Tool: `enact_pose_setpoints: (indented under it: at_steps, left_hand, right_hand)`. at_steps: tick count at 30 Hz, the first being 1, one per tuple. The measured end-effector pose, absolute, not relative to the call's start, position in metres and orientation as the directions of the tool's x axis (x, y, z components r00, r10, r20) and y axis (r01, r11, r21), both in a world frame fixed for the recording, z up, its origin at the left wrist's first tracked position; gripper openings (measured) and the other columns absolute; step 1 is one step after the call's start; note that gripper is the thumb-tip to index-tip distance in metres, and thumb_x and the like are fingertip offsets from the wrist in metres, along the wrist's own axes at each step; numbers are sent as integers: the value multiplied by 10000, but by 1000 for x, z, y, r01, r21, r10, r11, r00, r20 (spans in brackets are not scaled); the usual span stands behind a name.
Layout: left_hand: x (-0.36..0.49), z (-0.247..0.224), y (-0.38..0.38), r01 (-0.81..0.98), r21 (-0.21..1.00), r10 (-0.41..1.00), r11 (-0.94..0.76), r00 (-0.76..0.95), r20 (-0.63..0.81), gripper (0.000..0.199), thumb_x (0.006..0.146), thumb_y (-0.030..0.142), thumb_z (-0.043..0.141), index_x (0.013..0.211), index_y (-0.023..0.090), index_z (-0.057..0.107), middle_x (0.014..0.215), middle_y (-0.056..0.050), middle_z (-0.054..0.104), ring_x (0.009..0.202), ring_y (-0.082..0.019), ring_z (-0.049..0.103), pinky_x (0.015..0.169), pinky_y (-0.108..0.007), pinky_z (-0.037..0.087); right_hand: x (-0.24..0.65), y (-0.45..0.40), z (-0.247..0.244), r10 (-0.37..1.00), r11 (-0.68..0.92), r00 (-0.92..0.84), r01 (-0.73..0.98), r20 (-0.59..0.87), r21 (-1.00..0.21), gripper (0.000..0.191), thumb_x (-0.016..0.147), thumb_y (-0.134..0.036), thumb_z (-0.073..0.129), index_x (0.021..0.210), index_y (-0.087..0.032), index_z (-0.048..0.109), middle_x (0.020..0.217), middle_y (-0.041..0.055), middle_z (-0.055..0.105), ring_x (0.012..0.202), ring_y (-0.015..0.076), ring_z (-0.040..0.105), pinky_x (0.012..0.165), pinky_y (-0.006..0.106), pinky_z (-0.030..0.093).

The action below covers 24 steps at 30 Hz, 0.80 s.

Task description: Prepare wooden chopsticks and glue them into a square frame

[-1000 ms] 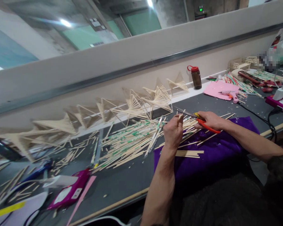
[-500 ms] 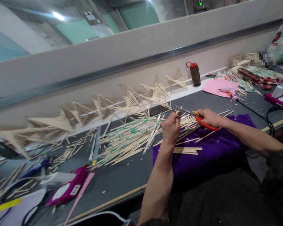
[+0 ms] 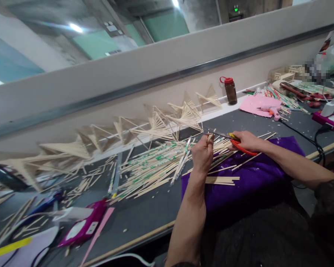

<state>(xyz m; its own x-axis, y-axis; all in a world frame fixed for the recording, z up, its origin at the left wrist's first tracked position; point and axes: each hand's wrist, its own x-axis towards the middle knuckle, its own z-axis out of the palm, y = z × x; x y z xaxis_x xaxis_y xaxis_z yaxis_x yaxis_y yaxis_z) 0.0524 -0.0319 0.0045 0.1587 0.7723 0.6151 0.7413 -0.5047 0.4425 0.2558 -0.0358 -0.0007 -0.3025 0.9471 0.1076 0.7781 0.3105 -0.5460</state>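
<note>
My right hand [image 3: 246,141] is closed around the orange-and-yellow handles of a pair of scissors [image 3: 239,145]. The blades point left toward my left hand [image 3: 202,154], whose fingers are pinched on a wooden stick [image 3: 210,136]; only its tip shows above the fingers. Whether the blades touch it, I cannot tell. Below and behind the hands, a purple cloth [image 3: 239,196] lies over the table edge with loose sticks [image 3: 222,180] on it. Left of my hands spreads a heap of wooden chopsticks [image 3: 156,167], some in clear wrappers printed green.
Stick-built twisted models [image 3: 158,124] line the wall. A brown bottle with a red lid [image 3: 230,92] stands behind. To the right, a pink glue gun [image 3: 271,110] lies on pink paper [image 3: 250,104]. Magenta power strips [image 3: 86,224] and cables sit at both sides.
The view has shifted slightly, so the things at left appear a little further right and lower. Both hands keep their hold, with the scissors still beside the left hand.
</note>
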Motion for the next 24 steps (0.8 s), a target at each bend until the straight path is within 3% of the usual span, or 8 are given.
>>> enact_pose_setpoints:
  at_steps: [5, 14, 24]
  left_hand:
    - [52, 2, -31, 703, 463, 761, -541, 175, 624, 318, 924, 348, 409, 852, 184, 672, 627, -7, 623, 591, -124, 574, 606, -222, 392]
    - [52, 5, -34, 661, 513, 783, -549, 192, 591, 306, 892, 305, 429, 884, 175, 705, 661, -19, 664, 611, -131, 604, 604, -219, 430]
    - [52, 4, -32, 634, 568, 811, -525, 171, 559, 326, 891, 329, 403, 871, 180, 693, 616, 8, 621, 582, -121, 574, 596, -221, 409]
  right_hand:
    - [257, -36, 1, 941, 320, -332, 795, 72, -515, 423, 772, -580, 578, 934, -190, 542, 838, 45, 627, 668, 153, 502, 574, 240, 296]
    - [261, -40, 4, 917, 366, -383, 698, 111, -616, 388, 779, -549, 584, 877, -177, 536, 783, 19, 587, 655, 134, 467, 588, 244, 291]
    - [259, -39, -1, 933, 328, -340, 670, 117, -667, 211, 733, -358, 575, 816, -165, 549, 709, -15, 568, 617, 111, 460, 566, 227, 291]
